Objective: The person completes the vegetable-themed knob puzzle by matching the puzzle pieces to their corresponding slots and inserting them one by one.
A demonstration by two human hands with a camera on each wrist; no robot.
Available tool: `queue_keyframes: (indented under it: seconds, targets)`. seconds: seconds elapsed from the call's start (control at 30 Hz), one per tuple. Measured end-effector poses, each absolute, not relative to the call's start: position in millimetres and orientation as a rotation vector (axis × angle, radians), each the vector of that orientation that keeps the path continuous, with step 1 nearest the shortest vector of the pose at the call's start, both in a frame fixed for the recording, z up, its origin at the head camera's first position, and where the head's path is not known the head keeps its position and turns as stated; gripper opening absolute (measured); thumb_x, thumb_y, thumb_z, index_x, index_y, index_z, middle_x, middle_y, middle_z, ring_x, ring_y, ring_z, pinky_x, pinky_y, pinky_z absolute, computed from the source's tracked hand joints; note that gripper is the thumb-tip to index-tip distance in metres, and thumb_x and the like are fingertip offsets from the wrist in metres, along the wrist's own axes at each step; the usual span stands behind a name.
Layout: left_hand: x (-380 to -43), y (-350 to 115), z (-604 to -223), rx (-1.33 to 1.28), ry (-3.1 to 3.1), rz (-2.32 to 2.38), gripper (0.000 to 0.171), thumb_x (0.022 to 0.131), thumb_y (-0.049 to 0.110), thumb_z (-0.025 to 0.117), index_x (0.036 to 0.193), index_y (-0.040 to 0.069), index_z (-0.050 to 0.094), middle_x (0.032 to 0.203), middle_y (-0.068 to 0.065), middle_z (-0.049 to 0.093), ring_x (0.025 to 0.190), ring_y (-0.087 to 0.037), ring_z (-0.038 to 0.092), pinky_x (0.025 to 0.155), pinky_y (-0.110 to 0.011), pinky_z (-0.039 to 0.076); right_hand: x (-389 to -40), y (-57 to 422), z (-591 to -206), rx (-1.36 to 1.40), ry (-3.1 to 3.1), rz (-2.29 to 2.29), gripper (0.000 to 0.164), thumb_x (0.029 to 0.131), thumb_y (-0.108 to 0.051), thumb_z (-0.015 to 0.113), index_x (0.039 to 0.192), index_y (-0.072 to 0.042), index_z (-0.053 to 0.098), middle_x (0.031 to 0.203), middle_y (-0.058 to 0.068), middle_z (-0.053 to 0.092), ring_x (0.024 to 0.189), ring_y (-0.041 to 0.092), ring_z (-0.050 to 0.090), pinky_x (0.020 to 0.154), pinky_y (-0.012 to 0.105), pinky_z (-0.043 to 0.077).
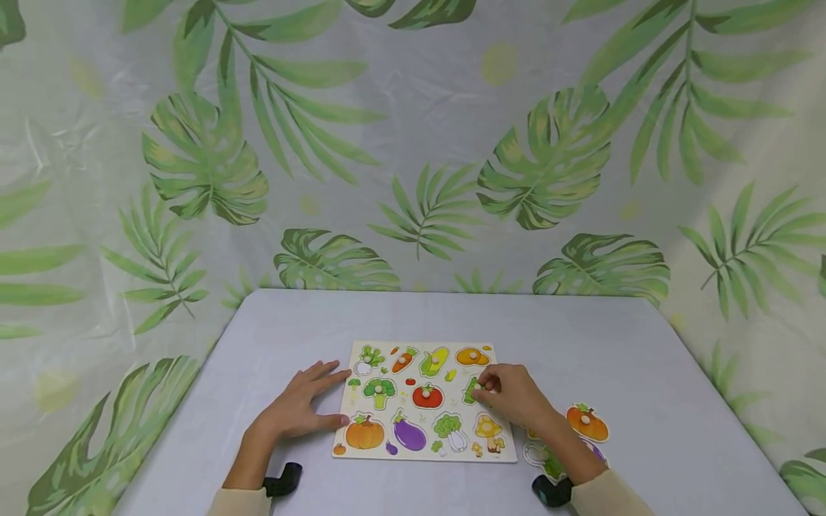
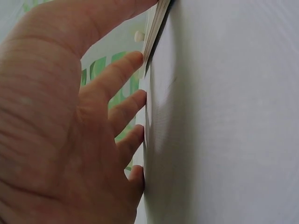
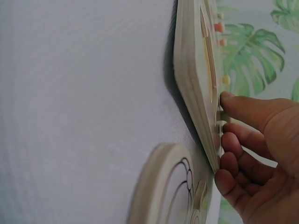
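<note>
Before leafy sheeting [image 1: 426, 86], a white table [image 1: 290, 322] bears a puzzle [image 1: 453, 398]

no lettering, label, brand, number or sign could be read, whether on the vegetable peg-puzzle board [image 1: 452, 401], the loose puzzle pieces [image 1: 588, 424] or the leaf-print backdrop [image 1: 426, 107]

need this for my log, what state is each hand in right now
Left hand: open, touching the board's edge.
Right hand: closed, pinching a green puzzle piece.
</note>
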State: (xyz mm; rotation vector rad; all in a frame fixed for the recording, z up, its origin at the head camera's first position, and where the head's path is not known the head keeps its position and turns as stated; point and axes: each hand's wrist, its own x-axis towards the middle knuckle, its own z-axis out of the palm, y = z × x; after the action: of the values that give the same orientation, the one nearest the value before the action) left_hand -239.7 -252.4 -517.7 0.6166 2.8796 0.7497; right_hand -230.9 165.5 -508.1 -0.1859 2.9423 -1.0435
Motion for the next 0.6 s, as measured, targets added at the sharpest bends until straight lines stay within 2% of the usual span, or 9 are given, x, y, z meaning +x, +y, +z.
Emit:
queue_keyframes:
  seconds: [0.33, 0.6]
  targets:
    - [-238.2, -251.8, -514.3, 0.656, 2.873, 0.774, 0.079, 0.080, 0.060, 0.077, 0.148, 0.027, 0.057, 0.164, -0.013, 0.040, 0.155, -0.046, 0.025, 0.123, -0.073, 0.014, -224.7, 170.0, -505.1, -0.266, 2.953, -1.040, 0.023, 0.084, -0.022, 0.086, 0.102, -0.013, 0.074, 0.088, -0.006, 0.065, 0.082, 0.012, 0.055, 0.073, 0.023, 0.049]
    - [-239.3, -252.6, -515.9, 0.654, 2.868, 0.764, 0.080, 0.080, 0.061, 0.076, 0.149, 0.028, 0.056, 0.165, -0.013, 0.038, 0.156, -0.046, 0.024, 0.123, -0.073, 0.013, -219.3, 183.3, -504.1, -0.356, 2.927, -1.076, 0.024, 0.088, -0.019, 0.083, 0.111, -0.017, 0.075, 0.100, -0.008, 0.069, 0.091, 0.010, 0.061, 0.078, 0.025, 0.054]
